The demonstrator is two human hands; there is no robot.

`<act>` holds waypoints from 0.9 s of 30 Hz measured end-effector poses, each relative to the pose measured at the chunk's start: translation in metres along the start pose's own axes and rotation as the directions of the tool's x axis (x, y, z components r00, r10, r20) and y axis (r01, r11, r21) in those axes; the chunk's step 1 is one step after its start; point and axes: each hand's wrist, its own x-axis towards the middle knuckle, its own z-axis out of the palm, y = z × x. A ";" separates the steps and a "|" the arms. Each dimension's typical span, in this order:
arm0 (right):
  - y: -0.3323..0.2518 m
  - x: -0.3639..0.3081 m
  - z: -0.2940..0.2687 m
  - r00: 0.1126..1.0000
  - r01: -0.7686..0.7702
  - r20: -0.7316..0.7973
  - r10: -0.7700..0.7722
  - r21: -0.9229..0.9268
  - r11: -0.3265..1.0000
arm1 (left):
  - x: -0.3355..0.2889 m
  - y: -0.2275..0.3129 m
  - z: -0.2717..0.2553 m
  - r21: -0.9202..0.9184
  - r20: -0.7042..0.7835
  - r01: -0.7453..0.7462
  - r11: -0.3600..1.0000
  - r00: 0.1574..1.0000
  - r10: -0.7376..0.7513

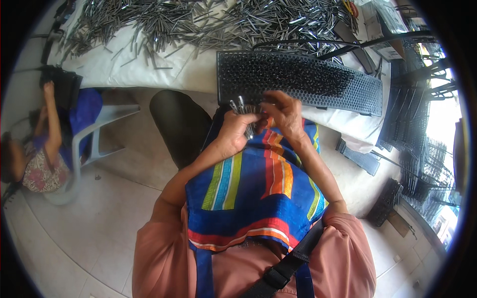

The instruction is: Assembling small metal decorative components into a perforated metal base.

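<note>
My left hand [235, 130] is closed around a small bundle of thin shiny metal pieces [241, 102], whose ends stick out above and below the thumb. Close beside it, my right hand [285, 116] has its fingers curled in toward the bundle. What the right fingertips hold, if anything, is too small to make out. Just beyond both hands lies a long black tray [362, 97] full of small holes, tilted on the table's near edge. Dark pieces seem to fill many of its holes, mostly toward the left and middle.
A large heap of loose metal strips [169, 25] covers the far part of the white-covered table [112, 69]. Dark racks [422, 119] stand at the right. On the left, another person [44, 164] sits on a pale plastic chair [94, 131]. A striped blue apron [248, 184] covers my lap.
</note>
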 end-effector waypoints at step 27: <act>0.009 0.012 0.000 0.873 0.378 -0.031 -0.486 -0.585 0.717 | -0.010 -0.012 -0.026 0.121 -0.058 -0.010 0.993 0.998 0.017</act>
